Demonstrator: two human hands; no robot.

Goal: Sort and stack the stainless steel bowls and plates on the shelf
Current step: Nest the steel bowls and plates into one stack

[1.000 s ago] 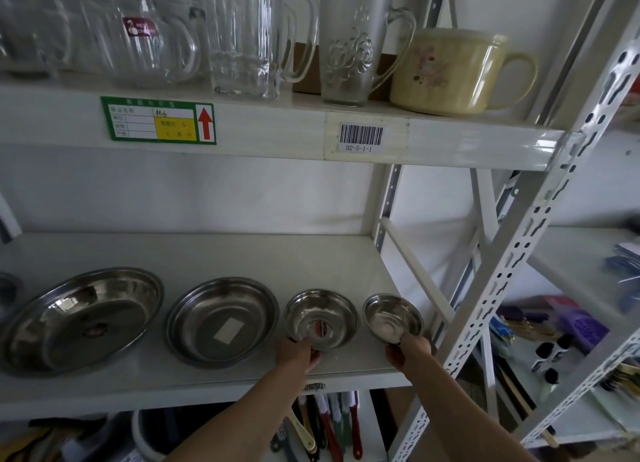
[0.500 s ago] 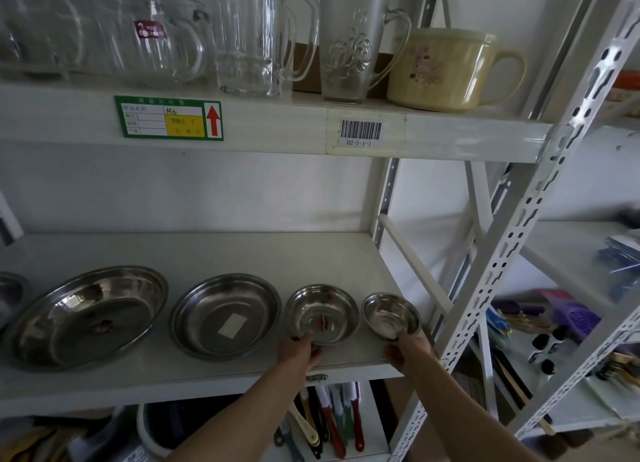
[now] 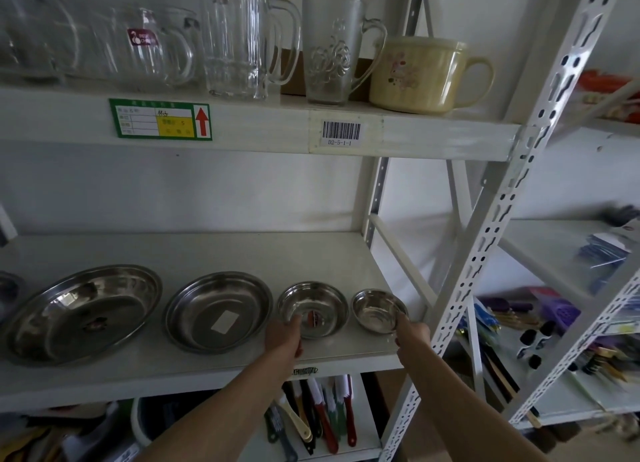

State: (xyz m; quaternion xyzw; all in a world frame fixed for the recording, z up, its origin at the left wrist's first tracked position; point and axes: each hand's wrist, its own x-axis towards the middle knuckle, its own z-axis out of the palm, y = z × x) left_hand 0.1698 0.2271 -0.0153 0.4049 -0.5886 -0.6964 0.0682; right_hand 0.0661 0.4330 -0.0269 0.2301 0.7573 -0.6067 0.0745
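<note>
Four steel pieces stand in a row on the white middle shelf (image 3: 207, 250): a large plate (image 3: 83, 314), a medium plate (image 3: 218, 311) with a white sticker, a small bowl (image 3: 313, 309) with a red label inside, and the smallest bowl (image 3: 379, 311) at the right end. My left hand (image 3: 284, 338) grips the small bowl's front left rim. My right hand (image 3: 412, 333) pinches the smallest bowl's front right rim. Both bowls look to be resting on the shelf.
Part of another steel bowl (image 3: 7, 288) shows at the far left edge. Glass mugs (image 3: 239, 38) and a cream mug (image 3: 419, 77) fill the shelf above. A perforated upright (image 3: 485, 253) stands just right of my right hand. Utensils (image 3: 322, 413) lie on the shelf below.
My left hand has slid from the small bowl's front to its left front rim. My right hand has shifted to the right side of the smallest bowl. The bowls stay in place.
</note>
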